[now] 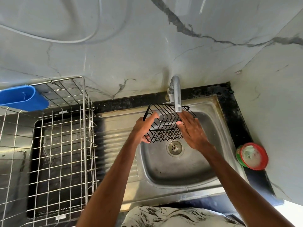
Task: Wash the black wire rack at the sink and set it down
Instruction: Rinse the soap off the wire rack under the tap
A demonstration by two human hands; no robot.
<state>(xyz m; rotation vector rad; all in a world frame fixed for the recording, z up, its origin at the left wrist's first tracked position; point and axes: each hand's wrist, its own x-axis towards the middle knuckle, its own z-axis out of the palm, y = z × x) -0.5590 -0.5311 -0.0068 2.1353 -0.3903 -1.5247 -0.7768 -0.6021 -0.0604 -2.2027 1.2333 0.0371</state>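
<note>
L hand [145, 128] gripping black wire rack [165, 126] under tap [176, 94], R hand [191, 130] flat

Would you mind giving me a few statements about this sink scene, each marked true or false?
1. The left hand grips the black wire rack. True.
2. The rack rests on the floor of the sink basin. False: it is held up above the basin, just under the faucet.
3. The right hand lies with straight fingers against the rack's right side. True.
4. The blue holder hangs on the faucet. False: it hangs on the steel dish drainer at the left.
5. The red-rimmed tub stands left of the sink. False: it stands on the dark counter to the right.
</note>
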